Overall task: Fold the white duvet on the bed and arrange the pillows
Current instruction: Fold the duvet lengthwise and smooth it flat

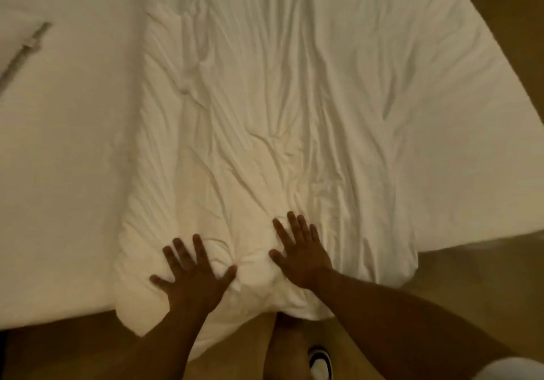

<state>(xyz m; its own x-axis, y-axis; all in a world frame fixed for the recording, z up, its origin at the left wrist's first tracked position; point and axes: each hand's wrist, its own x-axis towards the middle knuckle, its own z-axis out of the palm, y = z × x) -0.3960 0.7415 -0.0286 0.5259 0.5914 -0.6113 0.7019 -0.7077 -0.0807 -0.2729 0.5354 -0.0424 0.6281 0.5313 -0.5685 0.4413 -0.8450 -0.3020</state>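
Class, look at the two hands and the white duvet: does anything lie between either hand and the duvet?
Nothing visible does. The left hand and the right hand both lie flat, fingers spread, directly on the white duvet near its closest edge.

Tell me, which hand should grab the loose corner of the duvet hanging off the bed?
Probably the left hand. It presses flat on the white duvet just beside that drooping corner, while the right hand lies flat farther away.
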